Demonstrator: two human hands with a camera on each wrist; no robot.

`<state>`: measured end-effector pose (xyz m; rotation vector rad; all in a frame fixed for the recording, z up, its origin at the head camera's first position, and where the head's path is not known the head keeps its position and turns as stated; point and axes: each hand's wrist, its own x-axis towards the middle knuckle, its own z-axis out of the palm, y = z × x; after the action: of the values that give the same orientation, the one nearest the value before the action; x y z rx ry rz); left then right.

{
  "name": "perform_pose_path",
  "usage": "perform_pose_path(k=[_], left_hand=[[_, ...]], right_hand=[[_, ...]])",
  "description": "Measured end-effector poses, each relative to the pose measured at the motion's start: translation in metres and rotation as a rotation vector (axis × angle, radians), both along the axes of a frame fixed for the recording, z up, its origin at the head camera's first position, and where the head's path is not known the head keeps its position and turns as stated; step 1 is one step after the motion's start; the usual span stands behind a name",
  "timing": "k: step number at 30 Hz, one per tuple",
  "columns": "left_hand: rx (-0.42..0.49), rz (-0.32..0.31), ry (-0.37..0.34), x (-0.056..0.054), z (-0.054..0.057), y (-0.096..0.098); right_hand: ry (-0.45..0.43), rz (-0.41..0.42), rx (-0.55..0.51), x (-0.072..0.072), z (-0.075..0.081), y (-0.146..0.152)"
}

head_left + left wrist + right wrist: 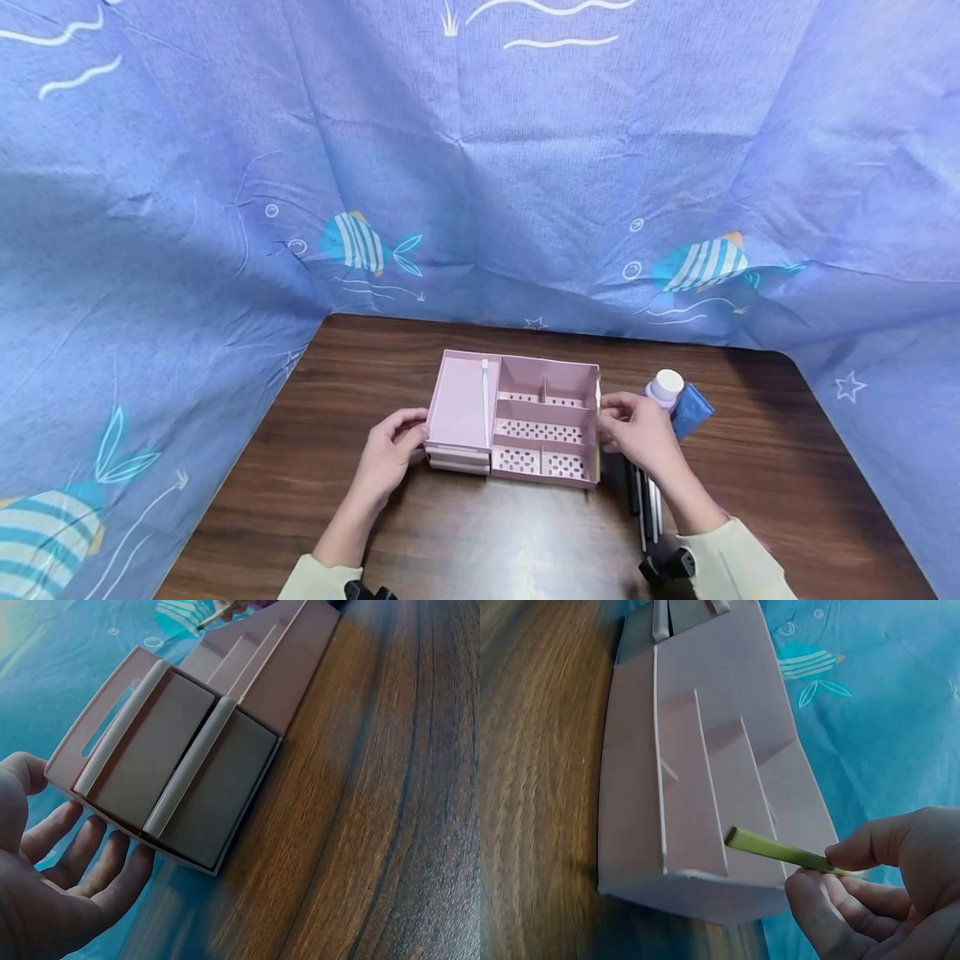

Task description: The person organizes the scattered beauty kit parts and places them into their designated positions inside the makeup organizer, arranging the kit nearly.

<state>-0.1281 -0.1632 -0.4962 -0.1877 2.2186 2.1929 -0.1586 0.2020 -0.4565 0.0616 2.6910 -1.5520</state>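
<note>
A pink desk organizer stands at the table's middle, with drawers on its left and divided compartments on its right. On its flat top lies a slim white stick with a wider end. My left hand holds the organizer's left side, its thumb at the upper corner and its fingers along the side in the left wrist view. A slim yellow-green stick with a dark end is pinched between thumb and fingers of my right hand, beside the compartments. Both drawers are closed.
To the right of the organizer stand a white-capped bottle and a blue item, partly behind my right hand. Several black and white sticks lie under the right forearm. A blue fish-print cloth hangs around the wooden table.
</note>
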Motion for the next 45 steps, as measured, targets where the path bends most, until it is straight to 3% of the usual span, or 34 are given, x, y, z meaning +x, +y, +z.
perform_pose_path(k=[11,20,37,45], left_hand=[[0.005,-0.001,0.008,-0.005,0.001,0.003],[-0.007,0.006,-0.004,-0.004,0.001,0.003],[-0.023,0.024,-0.023,-0.001,0.001,0.002],[-0.027,0.018,-0.004,-0.001,-0.002,0.002]], right_hand=[[0.108,0.033,0.119,-0.007,0.003,-0.018],[-0.013,0.093,-0.152,-0.016,0.011,-0.043],[-0.081,0.149,-0.293,-0.024,0.028,-0.098],[-0.132,0.161,-0.362,-0.033,0.027,-0.116]])
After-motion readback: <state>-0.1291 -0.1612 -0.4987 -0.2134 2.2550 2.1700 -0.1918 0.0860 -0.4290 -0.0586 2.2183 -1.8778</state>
